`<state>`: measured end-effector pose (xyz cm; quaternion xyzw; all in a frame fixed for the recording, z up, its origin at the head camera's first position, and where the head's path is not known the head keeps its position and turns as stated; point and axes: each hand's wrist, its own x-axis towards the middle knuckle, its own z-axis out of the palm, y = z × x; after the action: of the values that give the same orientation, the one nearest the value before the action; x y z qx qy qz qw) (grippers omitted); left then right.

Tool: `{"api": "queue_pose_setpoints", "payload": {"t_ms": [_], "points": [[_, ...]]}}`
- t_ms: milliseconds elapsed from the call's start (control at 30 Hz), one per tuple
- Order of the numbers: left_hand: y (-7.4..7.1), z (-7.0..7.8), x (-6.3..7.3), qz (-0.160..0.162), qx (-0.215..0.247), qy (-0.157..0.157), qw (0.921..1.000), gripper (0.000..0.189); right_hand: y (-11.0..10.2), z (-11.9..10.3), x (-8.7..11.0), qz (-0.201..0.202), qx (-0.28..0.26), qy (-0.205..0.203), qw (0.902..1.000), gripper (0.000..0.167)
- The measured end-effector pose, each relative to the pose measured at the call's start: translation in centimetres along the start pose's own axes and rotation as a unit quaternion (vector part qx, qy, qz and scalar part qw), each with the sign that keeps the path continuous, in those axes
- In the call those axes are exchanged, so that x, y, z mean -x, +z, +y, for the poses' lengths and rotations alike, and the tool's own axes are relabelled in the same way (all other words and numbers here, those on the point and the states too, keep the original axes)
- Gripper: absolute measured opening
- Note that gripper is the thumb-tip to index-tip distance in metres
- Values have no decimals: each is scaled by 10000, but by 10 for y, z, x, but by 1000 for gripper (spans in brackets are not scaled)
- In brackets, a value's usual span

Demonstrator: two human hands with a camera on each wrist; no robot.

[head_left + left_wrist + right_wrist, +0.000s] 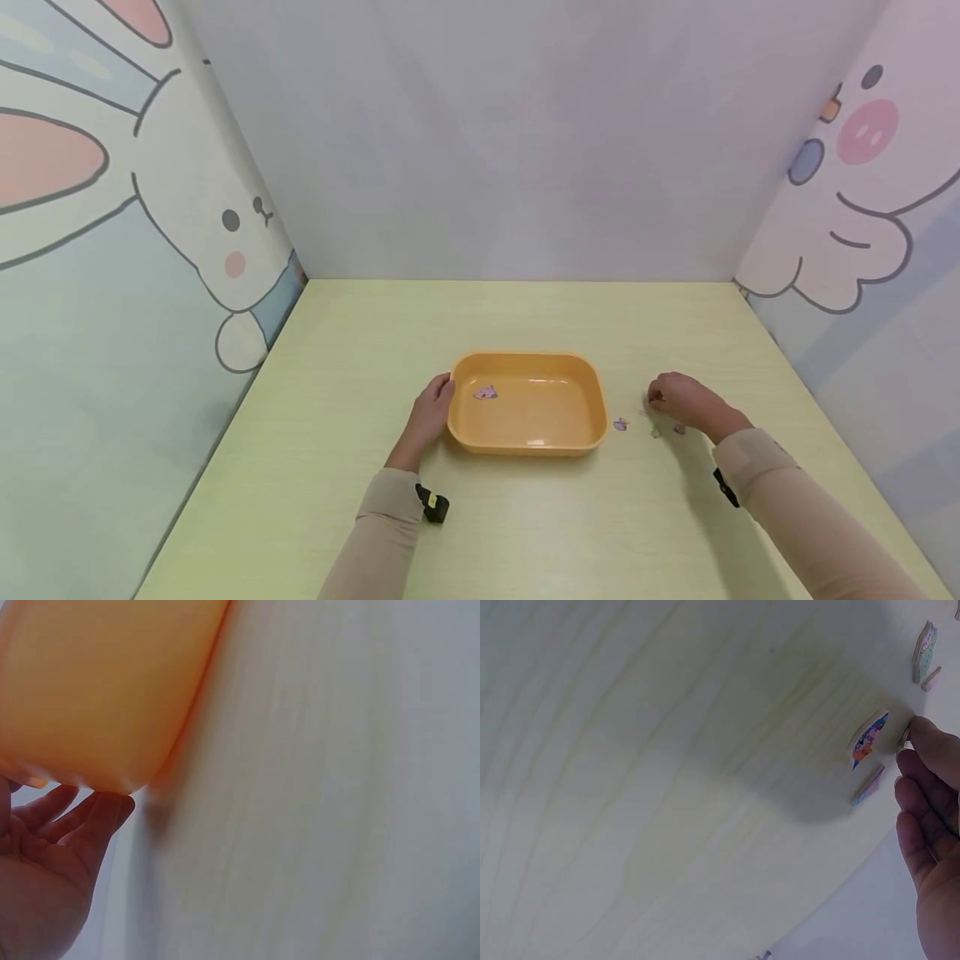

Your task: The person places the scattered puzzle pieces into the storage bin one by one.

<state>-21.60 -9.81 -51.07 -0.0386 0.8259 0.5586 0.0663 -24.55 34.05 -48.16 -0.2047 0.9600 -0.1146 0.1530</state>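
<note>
An orange tray (528, 408) lies on the table, with one small printed cut-out (486, 392) inside near its left end. My left hand (432, 408) holds the tray's left side; in the left wrist view its fingers (97, 817) reach up against the tray wall. To the right of the tray, my right hand (686, 402) is low over the table. Its thumb and index finger pinch a small thin piece (904, 737), mostly hidden by the fingertips. Close by lie a colourful cut-out (868, 741), a pink-and-blue one (868, 786) and a green one (925, 652).
Another cut-out (621, 424) lies just off the tray's right edge. The pale yellow table (337, 350) meets a plain back wall (517, 150). Side walls carry a rabbit drawing (195, 192) on the left and a pink-cheeked cartoon animal (862, 183) on the right.
</note>
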Motion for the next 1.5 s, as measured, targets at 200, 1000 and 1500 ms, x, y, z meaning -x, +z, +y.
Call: {"api": "queue_pose_setpoints", "payload": {"t_ms": [200,1000,1500], "points": [[1,-1,0,0,-45,68,10000,50,2,1,1,46,62,-39,10000,6],[1,0,3,101,-31,7,9999,46,5,1,4,291,292,-299,9987,5],[-3,-2,5,39,-77,59,9999,48,1,-10,8,271,361,-301,9985,7]]}}
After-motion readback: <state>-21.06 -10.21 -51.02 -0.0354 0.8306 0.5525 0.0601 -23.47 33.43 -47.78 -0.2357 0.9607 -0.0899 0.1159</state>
